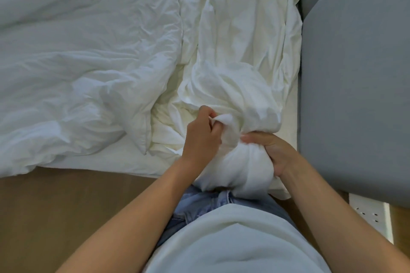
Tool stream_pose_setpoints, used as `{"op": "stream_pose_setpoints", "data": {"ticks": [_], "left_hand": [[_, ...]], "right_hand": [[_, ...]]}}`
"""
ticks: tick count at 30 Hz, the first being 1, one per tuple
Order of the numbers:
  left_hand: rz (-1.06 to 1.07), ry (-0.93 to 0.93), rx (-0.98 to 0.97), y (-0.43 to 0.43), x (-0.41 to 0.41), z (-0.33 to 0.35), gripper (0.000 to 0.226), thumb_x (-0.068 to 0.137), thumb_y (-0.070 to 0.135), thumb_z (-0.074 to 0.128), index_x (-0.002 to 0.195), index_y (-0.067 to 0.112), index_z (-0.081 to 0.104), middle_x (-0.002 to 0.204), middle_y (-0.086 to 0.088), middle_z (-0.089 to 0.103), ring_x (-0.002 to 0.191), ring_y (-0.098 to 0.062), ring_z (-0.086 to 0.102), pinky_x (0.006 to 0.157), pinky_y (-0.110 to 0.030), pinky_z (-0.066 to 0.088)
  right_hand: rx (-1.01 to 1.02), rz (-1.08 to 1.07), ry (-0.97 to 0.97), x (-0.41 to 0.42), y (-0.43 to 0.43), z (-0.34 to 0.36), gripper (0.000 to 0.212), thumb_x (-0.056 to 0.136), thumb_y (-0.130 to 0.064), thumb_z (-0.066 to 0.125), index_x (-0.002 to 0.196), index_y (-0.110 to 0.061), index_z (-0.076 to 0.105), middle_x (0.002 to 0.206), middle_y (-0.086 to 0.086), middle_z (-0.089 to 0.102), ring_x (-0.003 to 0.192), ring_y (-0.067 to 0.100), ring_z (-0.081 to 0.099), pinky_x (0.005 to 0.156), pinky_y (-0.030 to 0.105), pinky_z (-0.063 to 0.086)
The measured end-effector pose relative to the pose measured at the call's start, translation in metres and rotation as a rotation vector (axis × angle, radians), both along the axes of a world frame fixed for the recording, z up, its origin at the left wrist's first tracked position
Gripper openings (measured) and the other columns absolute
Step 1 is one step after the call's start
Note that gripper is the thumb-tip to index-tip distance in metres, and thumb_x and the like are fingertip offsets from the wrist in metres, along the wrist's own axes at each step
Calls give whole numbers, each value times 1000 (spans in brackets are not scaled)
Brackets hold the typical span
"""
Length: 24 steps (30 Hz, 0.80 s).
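Left hand: we see the left hand (203,133) at lower centre of the frame, its thumb and fingers pinching a white corner of cloth (224,121).
Right hand: the right hand (274,154) sits just to the right, fingers curled round the bunched end of the white bundle (235,166).
Bundle: it lies between the two hands and touches both, at the near edge of the bed (106,162), against the person's jeans (199,204).
Cream cover: the cover (244,40) runs crumpled from the bundle to the upper centre.
Duvet: we find the duvet (77,62) filling the left half.
Headboard: a grey headboard (355,73) stands at the right.
Socket strip: a white socket strip (368,215) is at lower right.
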<state>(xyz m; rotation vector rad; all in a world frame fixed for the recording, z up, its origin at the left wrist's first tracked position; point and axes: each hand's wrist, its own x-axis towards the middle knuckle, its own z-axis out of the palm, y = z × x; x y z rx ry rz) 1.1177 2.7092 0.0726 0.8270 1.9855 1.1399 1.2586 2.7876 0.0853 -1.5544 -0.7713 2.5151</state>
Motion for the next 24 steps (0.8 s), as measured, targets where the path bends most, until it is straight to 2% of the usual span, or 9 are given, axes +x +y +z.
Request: {"op": "stream_pose_setpoints", "data": {"ticks": [3,8,10,13,15,17,19,21,24], "left_hand": [[10,-77,-5,10,-1,3,25,89,17,55,69,20,41,55,5,51,50,-15,60,47,-17,41],[-259,324,-170,5,-10,-10,48,83,41,62,55,21,28,49,8,34,47,-9,31,49,-27,23],[-300,362,-177,2,-13,-12,51,81,44,64,53,22,26,47,8,32,46,-7,29,48,-25,20],[-295,36,-92,6,-27,-12,48,80,33,69,51,17,35,50,12,35,50,-7,32,52,-21,27],[-237,-213,-73,11,-37,-9,33,83,23,69,62,2,55,67,3,50,66,-9,47,66,-24,40],[-237,-420,-68,16,-45,-6,19,82,14,68,70,0,64,80,-2,60,77,-16,56,78,-30,45],[-280,-585,-88,22,-52,-3,9,73,14,65,66,7,68,79,-9,63,78,-21,59,77,-32,47],[-262,-672,-117,30,-58,-1,14,63,15,59,67,3,66,80,-14,59,78,-26,55,74,-34,45],[-213,-730,-139,35,-64,1,9,60,15,57,55,8,53,65,-7,48,66,-19,47,60,-23,39]], "right_hand": [[52,43,2,-11,-5,5,15,54,-10,74,68,-12,78,81,11,73,71,22,71,60,32,57],[111,-193,14,-13,-2,4,19,58,-8,67,77,-8,69,73,11,71,64,21,70,54,30,56],[130,-186,0,-15,-1,4,18,62,-7,66,80,-8,67,72,10,71,64,20,70,53,30,55],[222,-177,-41,-17,1,5,10,72,-4,66,78,-11,68,68,5,72,62,17,70,52,29,54],[263,-140,-12,-20,2,6,11,65,-6,70,71,-15,73,72,5,72,67,19,71,56,30,55],[281,-70,-8,-23,2,6,20,55,-6,74,73,-15,73,77,7,72,74,22,70,64,33,58],[277,12,-20,-26,3,8,32,54,-11,73,86,-12,71,85,9,72,83,25,69,78,39,57],[285,76,-14,-28,6,10,41,54,-10,72,95,-12,68,91,9,72,88,25,69,82,41,56],[329,33,-24,-28,11,13,42,53,-10,72,94,-13,66,85,4,73,83,21,70,69,35,58]]}}
